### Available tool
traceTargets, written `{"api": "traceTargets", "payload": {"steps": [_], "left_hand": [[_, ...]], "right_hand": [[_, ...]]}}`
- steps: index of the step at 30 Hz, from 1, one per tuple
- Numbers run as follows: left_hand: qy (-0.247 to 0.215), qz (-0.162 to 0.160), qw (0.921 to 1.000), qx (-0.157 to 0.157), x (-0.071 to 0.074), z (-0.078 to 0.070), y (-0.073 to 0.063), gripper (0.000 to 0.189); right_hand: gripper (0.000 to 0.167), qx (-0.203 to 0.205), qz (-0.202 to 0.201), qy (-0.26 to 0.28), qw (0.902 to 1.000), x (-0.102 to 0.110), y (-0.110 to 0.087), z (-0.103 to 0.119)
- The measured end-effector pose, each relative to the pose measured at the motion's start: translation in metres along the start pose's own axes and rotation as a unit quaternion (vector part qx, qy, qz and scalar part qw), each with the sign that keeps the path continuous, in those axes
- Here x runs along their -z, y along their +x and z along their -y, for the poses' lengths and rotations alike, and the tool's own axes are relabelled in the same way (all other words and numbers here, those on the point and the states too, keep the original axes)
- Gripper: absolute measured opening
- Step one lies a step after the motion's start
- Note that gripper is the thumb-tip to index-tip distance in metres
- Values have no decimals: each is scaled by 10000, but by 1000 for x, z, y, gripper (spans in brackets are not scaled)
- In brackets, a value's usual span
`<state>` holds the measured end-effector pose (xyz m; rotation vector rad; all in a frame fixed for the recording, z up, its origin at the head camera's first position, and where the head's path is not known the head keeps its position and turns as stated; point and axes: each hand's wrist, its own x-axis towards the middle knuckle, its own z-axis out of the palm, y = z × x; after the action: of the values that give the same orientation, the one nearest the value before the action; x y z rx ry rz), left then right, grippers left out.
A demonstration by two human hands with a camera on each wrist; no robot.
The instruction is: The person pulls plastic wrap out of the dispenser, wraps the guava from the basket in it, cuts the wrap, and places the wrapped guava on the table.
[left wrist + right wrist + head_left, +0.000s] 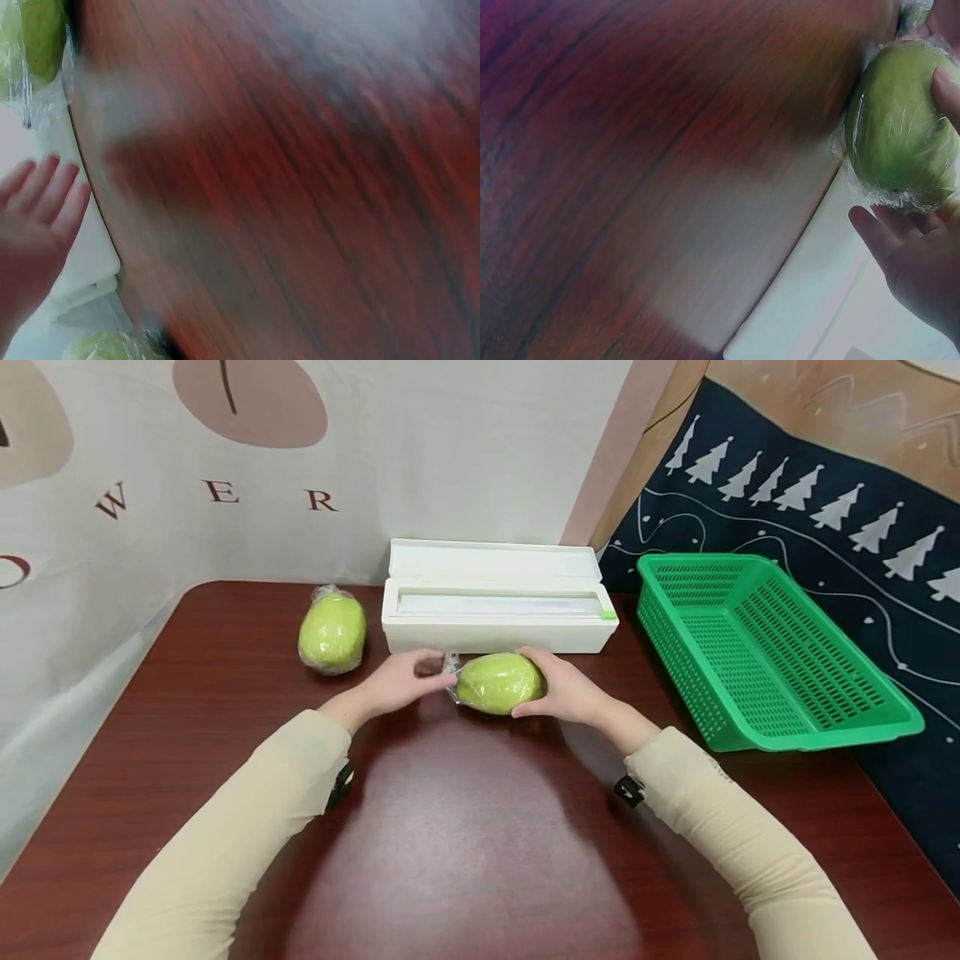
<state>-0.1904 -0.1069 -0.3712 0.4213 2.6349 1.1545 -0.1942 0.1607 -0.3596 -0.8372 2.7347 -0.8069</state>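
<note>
A green oval fruit wrapped in clear cling film lies on its side, with the film gathered at its left end. My right hand holds the fruit's right end, fingers on the far side and thumb on the near side. At the gathered film is my left hand, its thumb tip overlapping the film in the head view. In the left wrist view, the left fingers are extended, with nothing gripped between them. Film creases show on the fruit in the right wrist view.
Behind the hands stands a long white cling film box with its lid raised and a green slider at the right. Another wrapped green fruit sits to the left. A green slotted basket stands at the right of the dark red table.
</note>
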Motion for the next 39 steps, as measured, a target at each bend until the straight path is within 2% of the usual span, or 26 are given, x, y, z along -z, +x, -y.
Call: {"api": "traceTargets", "payload": {"steps": [2, 4, 6, 9, 13, 17, 23, 26, 31, 39], "left_hand": [[205, 424, 9985, -282, -5, 0, 0, 77], [429, 658, 9952, -579, -11, -1, 1, 91], [704, 707, 9914, -853, -16, -3, 3, 97], [1020, 580, 9875, -1049, -22, -6, 6, 93], [1213, 455, 9856, -1083, -23, -10, 8, 83], [1145, 511, 9862, -1083, -23, -11, 9, 81], [691, 589, 9923, -841, -25, -16, 8, 87], [543, 520, 9933, -873, -26, -20, 9, 86], [1033, 352, 9891, -993, -28, -20, 10, 72], [1837, 429, 9776, -934, -32, -25, 4, 90]], "right_hand": [[84, -21, 11, 13, 10000, 0, 0, -1], [84, -33, 20, 17, 10000, 0, 1, -2], [83, 20, 32, 31, 10000, 0, 1, -3], [81, 151, 70, 24, 9999, 0, 3, -4], [85, 304, 181, -74, 9993, -2, 7, -5], [93, 422, 251, -165, 9987, -3, 9, -4], [88, 577, 343, -198, 9975, 0, 12, -1], [84, 518, 399, -204, 9976, 1, 12, 1], [85, 469, 489, -181, 9975, 2, 13, 3], [94, 429, 563, -168, 9973, 3, 11, 4]]}}
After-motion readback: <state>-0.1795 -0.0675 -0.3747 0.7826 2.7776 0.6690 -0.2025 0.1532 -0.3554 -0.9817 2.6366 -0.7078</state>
